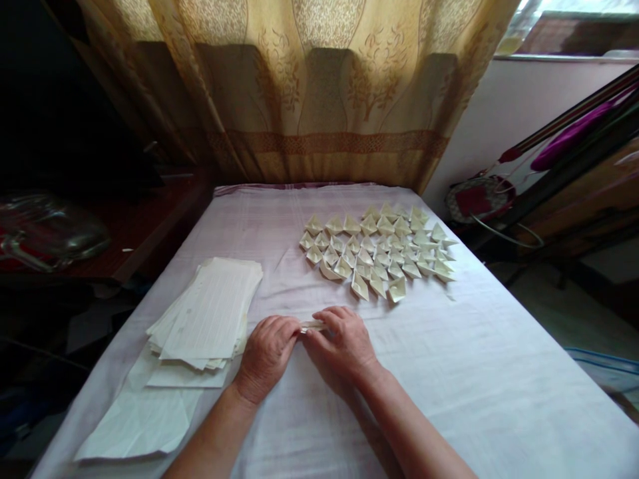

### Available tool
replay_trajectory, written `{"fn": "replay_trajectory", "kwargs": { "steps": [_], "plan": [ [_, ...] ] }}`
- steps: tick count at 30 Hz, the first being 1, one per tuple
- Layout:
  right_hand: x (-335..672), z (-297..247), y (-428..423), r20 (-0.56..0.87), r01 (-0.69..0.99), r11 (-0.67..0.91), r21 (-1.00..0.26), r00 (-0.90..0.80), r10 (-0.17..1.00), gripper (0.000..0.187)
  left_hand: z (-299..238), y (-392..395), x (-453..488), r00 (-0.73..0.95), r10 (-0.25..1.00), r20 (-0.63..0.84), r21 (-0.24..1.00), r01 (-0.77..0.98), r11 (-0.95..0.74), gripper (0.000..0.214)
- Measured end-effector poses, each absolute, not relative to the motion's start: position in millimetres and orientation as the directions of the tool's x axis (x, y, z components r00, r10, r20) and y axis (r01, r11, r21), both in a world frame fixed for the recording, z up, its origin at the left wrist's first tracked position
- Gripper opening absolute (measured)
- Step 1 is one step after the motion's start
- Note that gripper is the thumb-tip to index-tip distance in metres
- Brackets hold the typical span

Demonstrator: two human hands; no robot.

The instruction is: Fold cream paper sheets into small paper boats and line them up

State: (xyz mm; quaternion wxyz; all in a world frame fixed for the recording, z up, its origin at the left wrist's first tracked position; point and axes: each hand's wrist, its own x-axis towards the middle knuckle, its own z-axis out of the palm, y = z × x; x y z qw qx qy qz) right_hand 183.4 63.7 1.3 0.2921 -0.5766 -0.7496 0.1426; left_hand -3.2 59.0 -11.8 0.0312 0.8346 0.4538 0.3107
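Golden patterned curtain (319, 86) behind a cloth-covered table (499, 372), pale wall (499, 113) and daylit window (574, 26) to the right.

Left hand (267, 352), right hand (344, 344), touching, both pinching

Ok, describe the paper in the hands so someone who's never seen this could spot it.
On the white-clothed table, look near its front edge, between the stack of flat sheets and the cluster of folded pieces. The narrow paper strip is pinched between the left hand and right hand, the only paper held.
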Motion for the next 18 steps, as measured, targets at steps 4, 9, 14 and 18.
{"fn": "replay_trajectory", "kwargs": {
  "steps": [4, 9, 14, 18],
  "plan": [
    [183, 5, 69, 0.21, 0.785, 0.359, -0.505, -0.291, 0.933, 0.009, -12, 59, -3, 0.396, 0.77, 0.501, 0.347, 0.722, -0.598, 0.015],
    [181, -5, 73, 0.231, 0.807, 0.372, -0.458, -0.296, 0.927, 0.024, -8, 58, -2, 0.414, 0.785, 0.462, 0.398, 0.694, -0.6, 0.015],
    [180, -11, 72, 0.35, 0.774, 0.426, -0.468, -0.28, 0.894, 0.027, -2, 57, -2, 0.34, 0.855, 0.391, 0.551, 0.658, -0.514, 0.018],
    [177, -5, 68, 0.453, 0.754, 0.517, -0.406, -0.325, 0.83, 0.028, -5, 58, 0, 0.155, 0.937, 0.314, 0.684, 0.647, -0.336, 0.016]
  ]
}}
